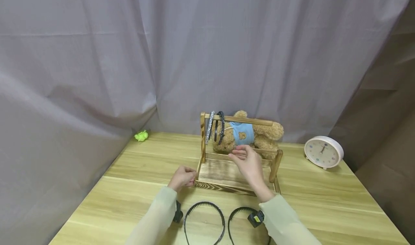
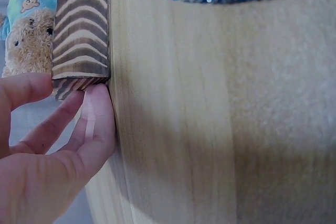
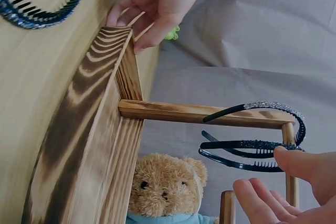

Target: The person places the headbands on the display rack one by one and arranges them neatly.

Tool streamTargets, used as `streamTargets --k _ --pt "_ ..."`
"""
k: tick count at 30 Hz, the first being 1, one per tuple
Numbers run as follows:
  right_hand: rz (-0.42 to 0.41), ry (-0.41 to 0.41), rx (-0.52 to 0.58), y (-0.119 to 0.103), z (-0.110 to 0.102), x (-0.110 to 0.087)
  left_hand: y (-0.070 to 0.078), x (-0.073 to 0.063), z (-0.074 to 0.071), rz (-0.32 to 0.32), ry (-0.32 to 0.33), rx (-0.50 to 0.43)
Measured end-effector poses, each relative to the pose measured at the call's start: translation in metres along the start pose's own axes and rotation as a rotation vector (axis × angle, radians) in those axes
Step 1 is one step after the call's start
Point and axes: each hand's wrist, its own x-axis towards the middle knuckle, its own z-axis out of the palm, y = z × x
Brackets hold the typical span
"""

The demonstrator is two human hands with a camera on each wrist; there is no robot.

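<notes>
My left hand grips the front left corner of a wooden rack, fingers against its end and thumb at the upper edge. Three headbands hang from the rack's top rail near its left post: a silver glittery headband, a thin black one and a dark toothed headband. Over the rack's tray, in front of these, is my right hand. In the right wrist view a gap shows between its thumb and fingers, with nothing held; whether the thumb touches the dark headband is unclear.
Two more toothed headbands, a left one and a right one, lie near me on the table. Behind the rack lies a teddy bear in a blue shirt. A white clock stands right, a small green object far left.
</notes>
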Motion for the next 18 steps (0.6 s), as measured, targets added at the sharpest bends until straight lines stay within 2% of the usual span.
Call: streamTargets --k 6,15,18 --pt "0.000 -0.044 -0.054 0.006 -0.008 -0.011 -0.004 -0.001 0.000 0.001 0.003 -0.007" --pt "0.021 -0.097 -0.104 0.018 -0.023 -0.026 -0.001 0.000 -0.002 -0.006 0.009 0.010" --pt "0.031 -0.103 -0.157 0.022 -0.028 -0.030 -0.002 0.002 -0.003 -0.011 0.004 0.009"
